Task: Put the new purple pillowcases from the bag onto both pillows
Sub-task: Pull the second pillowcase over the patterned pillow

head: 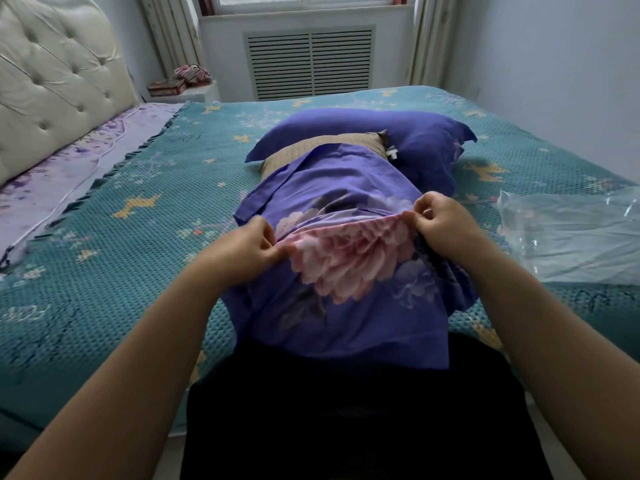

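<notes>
Teal bedspread (145, 188) covers the bed, and at its far middle one pillow (415, 143) already wears its purple case. Nearer, the second pillowcase (346, 271) (big pink flower) is only partly over the tan pillow (332, 147), whose far end still shows. Left hand (249, 244) and right hand (440, 223) both pinch bunched fabric; the empty bag (571, 237) lies right.

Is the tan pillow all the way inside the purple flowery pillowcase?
No, partly out. The tan woven pillow's far end shows beyond the purple flowered pillowcase.
</notes>
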